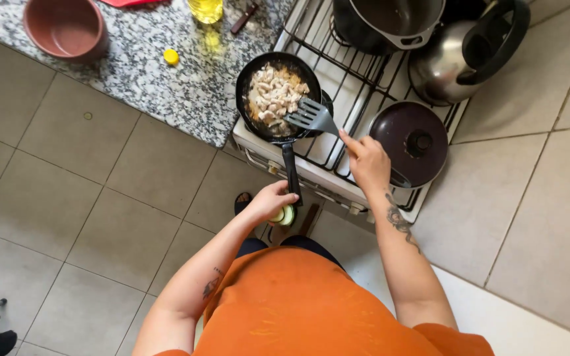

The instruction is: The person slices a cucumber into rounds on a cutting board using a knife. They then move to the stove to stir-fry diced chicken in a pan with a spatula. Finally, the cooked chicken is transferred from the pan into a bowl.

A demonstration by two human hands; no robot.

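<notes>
A black frying pan (249,82) full of pale chopped pieces (273,97) sits on the near-left burner of a white gas stove (311,168). My left hand (270,200) grips the end of the pan's long black handle (290,170). My right hand (366,161) holds a black slotted spatula (311,116), whose blade hovers at the pan's right rim, over the food.
A dark pot lid (409,142) lies on the stove to the right of my hand. A steel kettle (460,56) and a dark pot (390,23) stand at the back. The granite counter (166,86) holds a brown bowl (65,28), a yellow cap (171,57) and an oil bottle (205,9).
</notes>
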